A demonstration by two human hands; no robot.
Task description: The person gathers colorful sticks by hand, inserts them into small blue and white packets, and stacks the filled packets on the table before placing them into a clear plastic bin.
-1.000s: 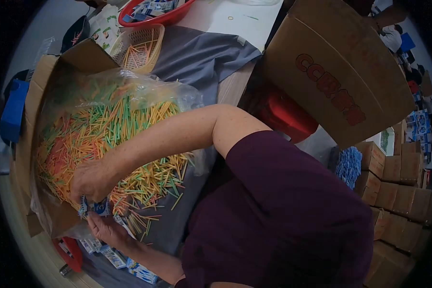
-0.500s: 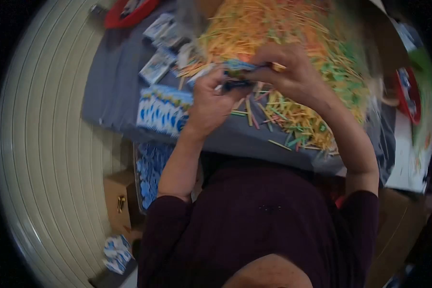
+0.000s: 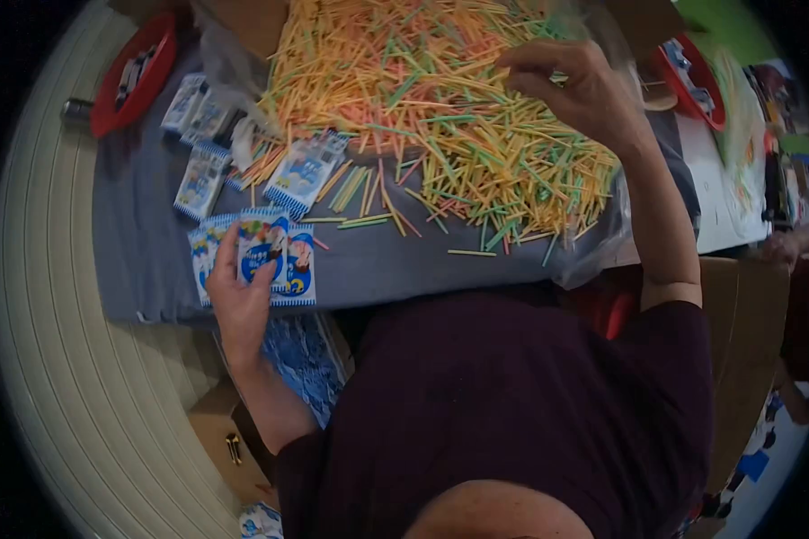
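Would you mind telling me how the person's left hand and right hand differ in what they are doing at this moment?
The left hand lies flat on the blue-and-white printed packets on the grey cloth; the right hand is raised over the heap of orange, yellow and green sticks. The left hand's fingers are spread, the right hand's curled, with no stick visibly pinched. Both are bare, with dark maroon sleeves.

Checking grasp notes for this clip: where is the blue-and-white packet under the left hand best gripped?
The packet lies flat on the grey cloth, the left hand pressing its near-left part. Probably pinch its free right edge, coming from the right: that edge is clear, while more packets overlap its left.
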